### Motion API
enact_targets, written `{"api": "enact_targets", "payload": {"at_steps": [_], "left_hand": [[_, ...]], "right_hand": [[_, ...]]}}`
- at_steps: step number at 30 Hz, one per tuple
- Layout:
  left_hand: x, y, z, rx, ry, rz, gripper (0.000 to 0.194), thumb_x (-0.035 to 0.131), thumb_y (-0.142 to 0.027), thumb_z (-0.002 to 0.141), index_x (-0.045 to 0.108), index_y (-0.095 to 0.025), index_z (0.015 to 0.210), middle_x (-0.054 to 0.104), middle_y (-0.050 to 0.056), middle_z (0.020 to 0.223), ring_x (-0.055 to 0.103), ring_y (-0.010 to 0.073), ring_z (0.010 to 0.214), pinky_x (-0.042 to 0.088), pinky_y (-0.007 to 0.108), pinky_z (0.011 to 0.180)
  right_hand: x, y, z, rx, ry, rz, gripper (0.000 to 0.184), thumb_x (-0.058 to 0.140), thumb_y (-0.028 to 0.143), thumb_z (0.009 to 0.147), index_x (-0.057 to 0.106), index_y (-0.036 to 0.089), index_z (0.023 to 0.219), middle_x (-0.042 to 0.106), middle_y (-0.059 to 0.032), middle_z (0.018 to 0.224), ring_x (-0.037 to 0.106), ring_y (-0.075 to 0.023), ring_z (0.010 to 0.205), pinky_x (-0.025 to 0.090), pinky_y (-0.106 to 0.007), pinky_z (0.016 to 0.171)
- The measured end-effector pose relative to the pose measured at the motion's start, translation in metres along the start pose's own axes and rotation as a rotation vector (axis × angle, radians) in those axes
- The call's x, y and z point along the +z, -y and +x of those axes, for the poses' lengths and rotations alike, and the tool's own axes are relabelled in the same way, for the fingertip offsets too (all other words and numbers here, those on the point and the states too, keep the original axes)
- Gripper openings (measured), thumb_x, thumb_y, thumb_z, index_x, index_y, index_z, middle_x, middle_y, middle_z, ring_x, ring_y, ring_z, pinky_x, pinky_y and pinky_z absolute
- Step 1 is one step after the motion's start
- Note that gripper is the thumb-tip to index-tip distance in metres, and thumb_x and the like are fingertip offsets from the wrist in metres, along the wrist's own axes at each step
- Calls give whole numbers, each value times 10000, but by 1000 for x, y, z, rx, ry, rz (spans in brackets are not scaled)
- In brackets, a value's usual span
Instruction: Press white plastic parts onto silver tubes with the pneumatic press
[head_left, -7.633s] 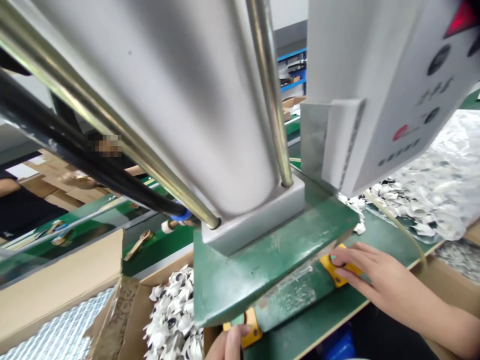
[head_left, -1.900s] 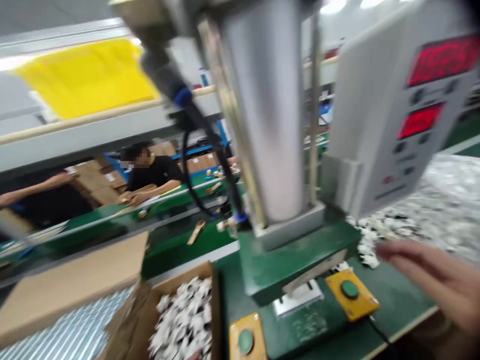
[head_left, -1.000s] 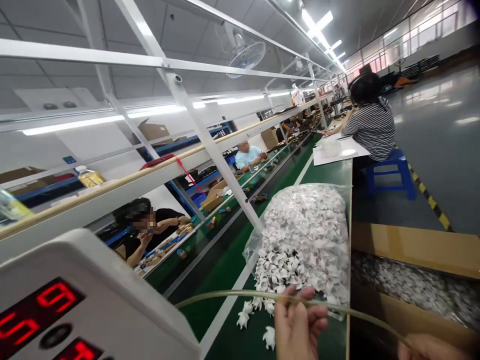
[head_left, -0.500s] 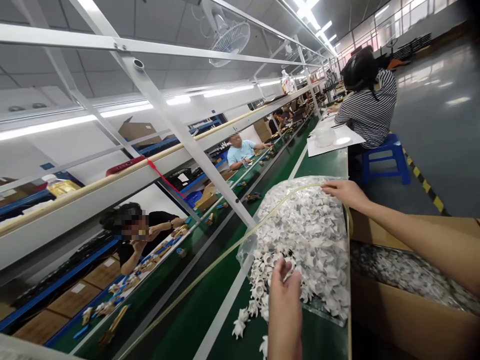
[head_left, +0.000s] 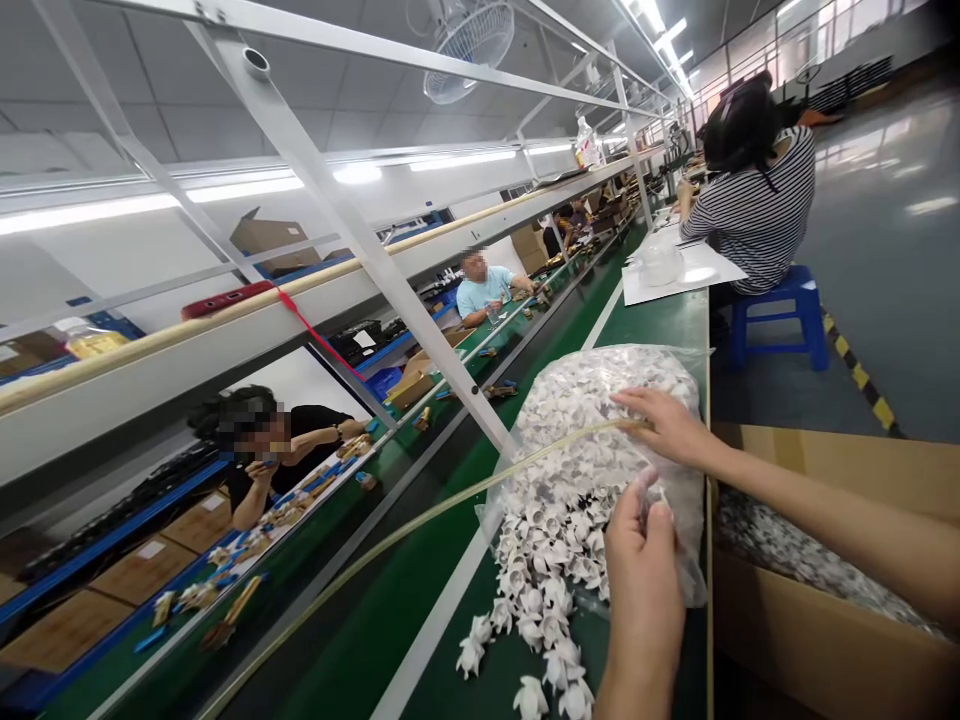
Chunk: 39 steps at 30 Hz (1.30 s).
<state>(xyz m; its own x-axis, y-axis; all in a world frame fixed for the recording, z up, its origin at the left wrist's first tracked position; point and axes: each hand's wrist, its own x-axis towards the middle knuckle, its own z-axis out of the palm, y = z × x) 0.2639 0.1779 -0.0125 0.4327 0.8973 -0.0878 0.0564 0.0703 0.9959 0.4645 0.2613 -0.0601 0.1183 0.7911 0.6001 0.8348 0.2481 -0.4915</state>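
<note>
A clear plastic bag (head_left: 694,570) full of small white petal-shaped plastic parts (head_left: 577,425) lies on the green bench, its mouth toward me. Loose white parts (head_left: 544,600) spill out of it onto the surface. My left hand (head_left: 646,560) is at the near right of the bag, thumb and fingers closed on the bag's film. Over the top of the bag, my right hand (head_left: 667,425) has its fingers stretched forward and holds a thin yellowish tube (head_left: 450,505) that runs across the bench to the lower left.
An open cardboard box (head_left: 825,620) with a bag of similar parts stands at right below the bench edge. A slanted white post (head_left: 420,325) rises behind the bag. A co-worker in stripes (head_left: 787,215) sits on a blue stool (head_left: 780,310); others sit across the line.
My right hand has come down and nearer over the bag, bringing the tube with it. My left hand has moved right and up and closed on the bag's film. More loose parts lie outside.
</note>
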Motion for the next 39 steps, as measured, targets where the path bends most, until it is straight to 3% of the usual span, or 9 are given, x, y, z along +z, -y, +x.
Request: {"api": "enact_targets", "payload": {"at_steps": [5,8,13,17,21,24,28,35,39], "left_hand": [[-6,-12,11,85,9,-30,419,537,-324,837,585,-221,1240,618,56,1053,537,147,801,426,276,815],[-11,-19,18,115,2,-65,398,515,-294,854,582,-209,1237,627,45,977,522,131,774,426,268,806],[-11,-41,28,137,-12,-72,416,499,-240,849,562,-170,1254,571,-6,715,536,117,715,435,258,780],[-9,-52,30,138,1,25,422,509,-239,842,565,-182,1256,599,0,703,573,135,715,455,273,761],[-9,-47,24,167,6,138,415,501,-275,860,557,-218,1267,671,51,950,599,169,873,458,302,839],[-16,-33,20,233,22,222,395,435,-279,898,540,-209,1273,612,75,1205,559,184,1072,423,299,937],[-32,-3,23,369,61,431,354,318,-158,894,602,-168,1104,657,102,1062,588,204,1008,455,379,916],[-14,19,70,694,468,925,457,637,-119,743,614,-313,1157,408,-1,1451,243,322,1360,-29,567,1116],[21,20,109,633,416,1092,388,651,-231,797,598,-282,1178,315,16,1501,-5,380,1392,-81,708,1030]], "right_hand": [[-7,7,-17,-159,102,137,454,462,496,882,538,263,1265,488,-65,1355,380,-267,1290,314,-447,1068],[-28,16,-32,-137,142,222,444,488,501,875,542,273,1253,515,-51,1336,404,-264,1280,354,-427,1050],[-52,73,-83,158,-351,184,212,461,348,924,630,276,1030,650,-26,1063,603,-202,1005,474,-320,889],[-27,118,-111,-115,-176,86,217,526,310,887,555,268,1099,639,-32,1044,602,-199,989,476,-305,869],[8,117,-98,256,-253,72,367,579,468,811,479,202,1043,605,-69,901,612,-240,785,505,-359,665],[13,107,-85,454,-131,256,310,481,509,860,505,222,971,584,-3,721,572,-189,590,461,-302,523],[3,104,-85,515,-206,566,247,404,453,924,517,241,980,527,42,612,520,-142,518,442,-246,504],[3,116,-97,426,-274,503,199,453,409,916,543,239,966,620,10,773,545,-121,562,432,-216,508],[7,114,-109,358,-238,487,174,457,379,915,552,238,955,618,13,732,544,-120,532,426,-207,459]]}}
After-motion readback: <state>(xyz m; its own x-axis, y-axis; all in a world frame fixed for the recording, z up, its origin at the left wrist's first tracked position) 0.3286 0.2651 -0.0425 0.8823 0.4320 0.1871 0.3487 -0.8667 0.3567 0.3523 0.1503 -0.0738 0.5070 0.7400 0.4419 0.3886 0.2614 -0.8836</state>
